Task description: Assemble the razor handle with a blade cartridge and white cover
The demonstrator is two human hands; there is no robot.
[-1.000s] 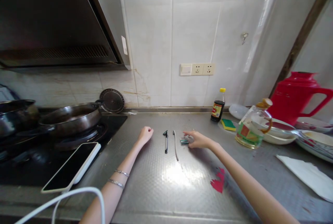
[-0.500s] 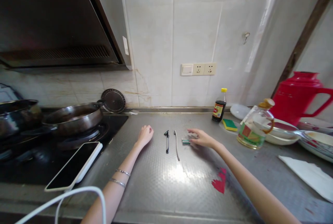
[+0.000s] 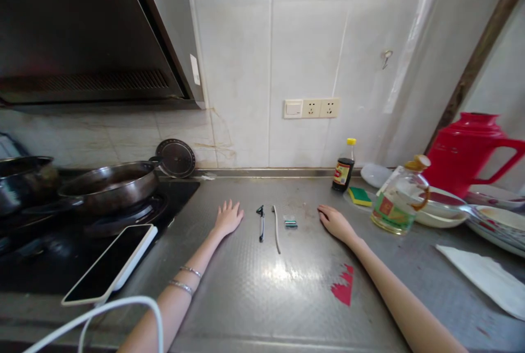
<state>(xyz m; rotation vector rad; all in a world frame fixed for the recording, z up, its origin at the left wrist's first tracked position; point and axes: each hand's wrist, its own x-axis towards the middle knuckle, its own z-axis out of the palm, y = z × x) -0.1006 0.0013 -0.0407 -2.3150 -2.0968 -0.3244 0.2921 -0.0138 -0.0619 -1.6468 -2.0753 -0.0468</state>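
Note:
My left hand [image 3: 229, 217] lies flat on the steel counter [image 3: 246, 298] with its fingers spread and holds nothing. To its right is a razor [image 3: 261, 223] with a dark head, lying lengthwise. Beside the razor lies a slim, pale toothbrush [image 3: 276, 230]. Further right is a small green and silver piece [image 3: 291, 224], perhaps in clear wrapping; its kind is too small to tell. My right hand [image 3: 337, 222] rests palm down, apart from that piece, fingers laid on the counter and nothing in them.
A phone [image 3: 110, 263] with a white cable [image 3: 123, 301] lies at the edge of the stove, where a pan [image 3: 109, 189] stands. At right are a soy sauce bottle [image 3: 343, 170], a sponge [image 3: 360, 196], an oil jug [image 3: 396, 208], a red thermos [image 3: 467, 151] and a red patch [image 3: 343, 287].
My right hand has let go of the small green piece and moved right, settling on the counter. My left hand has gone from closed to spread flat.

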